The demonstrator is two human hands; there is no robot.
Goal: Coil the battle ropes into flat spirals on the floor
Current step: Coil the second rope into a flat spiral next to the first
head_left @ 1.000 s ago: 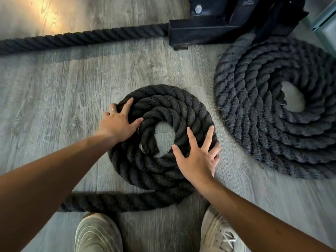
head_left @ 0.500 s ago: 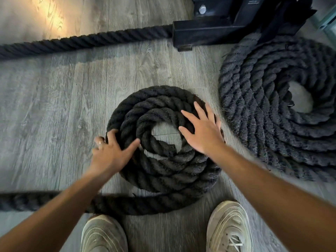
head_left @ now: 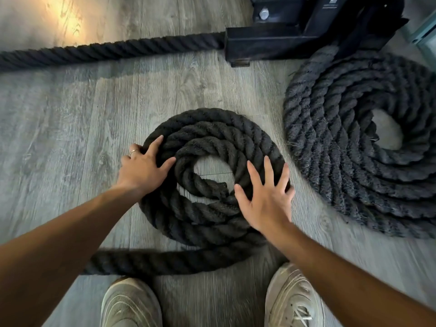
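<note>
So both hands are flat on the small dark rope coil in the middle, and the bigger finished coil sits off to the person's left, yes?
Not quite. In the head view the left hand and right hand do rest on the small dark rope coil, but the bigger grey coil lies to the person's right, not left.

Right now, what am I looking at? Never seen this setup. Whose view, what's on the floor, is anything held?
No machine here: a person wears a camera on the head, looking down at their own arms and shoes. On the grey plank floor lies a half-made coil of thick black rope; its loose tail runs left past the shoes. The left hand rests on the coil's left edge; the right hand is spread flat over its right side. Neither grips. A finished coil lies right, beside a black steel frame.
</note>
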